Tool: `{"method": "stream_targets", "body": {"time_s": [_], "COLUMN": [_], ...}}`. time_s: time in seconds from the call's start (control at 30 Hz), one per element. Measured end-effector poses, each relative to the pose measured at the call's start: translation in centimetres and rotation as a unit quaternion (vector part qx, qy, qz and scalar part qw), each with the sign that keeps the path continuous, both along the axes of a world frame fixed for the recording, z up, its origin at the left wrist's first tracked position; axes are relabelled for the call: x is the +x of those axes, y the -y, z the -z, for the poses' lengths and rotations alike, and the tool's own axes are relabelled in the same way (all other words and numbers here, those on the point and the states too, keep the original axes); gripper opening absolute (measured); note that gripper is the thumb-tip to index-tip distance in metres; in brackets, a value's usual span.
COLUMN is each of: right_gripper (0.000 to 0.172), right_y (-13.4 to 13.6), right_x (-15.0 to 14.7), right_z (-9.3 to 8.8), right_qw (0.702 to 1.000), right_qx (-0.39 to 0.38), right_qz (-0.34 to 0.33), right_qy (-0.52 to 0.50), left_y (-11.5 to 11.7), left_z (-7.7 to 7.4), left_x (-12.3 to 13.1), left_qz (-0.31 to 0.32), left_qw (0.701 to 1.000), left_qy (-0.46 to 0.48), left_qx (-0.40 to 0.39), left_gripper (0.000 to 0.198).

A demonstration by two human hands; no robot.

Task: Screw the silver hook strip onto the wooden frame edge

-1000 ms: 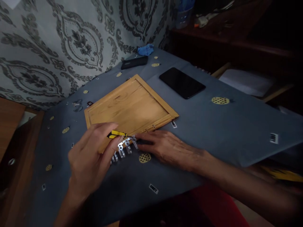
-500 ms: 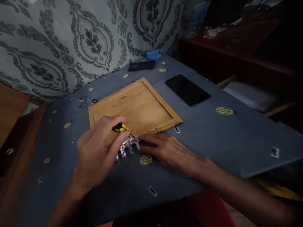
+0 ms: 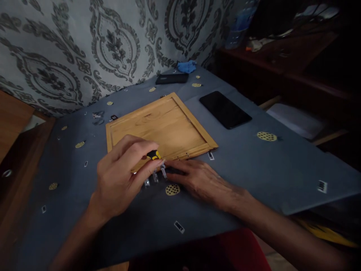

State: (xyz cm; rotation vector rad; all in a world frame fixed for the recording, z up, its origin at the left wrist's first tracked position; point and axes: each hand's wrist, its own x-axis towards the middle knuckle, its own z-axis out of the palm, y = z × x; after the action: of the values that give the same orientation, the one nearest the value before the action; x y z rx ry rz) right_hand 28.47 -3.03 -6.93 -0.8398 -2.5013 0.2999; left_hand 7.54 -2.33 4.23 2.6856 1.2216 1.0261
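My left hand [image 3: 125, 171] is closed around a small yellow-and-black screwdriver [image 3: 153, 154], pinching its handle between thumb and fingers. The screwdriver's tip is hidden behind the thumb. Under it, a metal hook rail [image 3: 163, 170] with several silver hooks sits along the near edge of a framed wooden board [image 3: 166, 124]. My left hand covers part of that rail. From the right, my right hand [image 3: 201, 178] lies low at the board's edge, its stretched fingertips gripping the rail's end beside the outermost hook.
A black smartphone [image 3: 225, 109] lies right of the board on the patterned blue-grey tablecloth [image 3: 225, 165]. Farther back are a dark phone-like object [image 3: 172, 78] and a crumpled blue cloth [image 3: 186, 66]. Small metal pieces [image 3: 98, 117] lie at left. A plastic bottle [image 3: 238, 28] stands on the darker desk.
My left hand has moved slightly right and the screwdriver stands steeper, with its shaft now hidden. My right hand stays at the rail. The view has shifted a little.
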Motion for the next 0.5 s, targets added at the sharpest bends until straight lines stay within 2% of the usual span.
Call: {"method": "stream_targets", "body": {"time_s": [0.17, 0.33, 0.5], "right_gripper": [0.038, 0.039, 0.037], "right_y": [0.1, 0.0, 0.0], "right_x": [0.0, 0.0, 0.0], "right_z": [-0.1, 0.1, 0.2], "right_qw": [1.000, 1.000, 1.000], "right_qx": [0.003, 0.012, 0.006], "right_qz": [-0.001, -0.003, -0.003], "right_qy": [-0.006, -0.021, -0.022], "left_y": [0.1, -0.6, -1.1], "left_z": [-0.5, -1.2, -1.2], "left_x": [0.2, -0.6, -1.3], "left_qz": [-0.003, 0.028, 0.047], "left_qw": [1.000, 0.999, 0.997], "left_qy": [-0.008, -0.019, -0.033], "left_qx": [-0.013, -0.041, -0.050], "left_gripper": [0.019, 0.021, 0.026]}}
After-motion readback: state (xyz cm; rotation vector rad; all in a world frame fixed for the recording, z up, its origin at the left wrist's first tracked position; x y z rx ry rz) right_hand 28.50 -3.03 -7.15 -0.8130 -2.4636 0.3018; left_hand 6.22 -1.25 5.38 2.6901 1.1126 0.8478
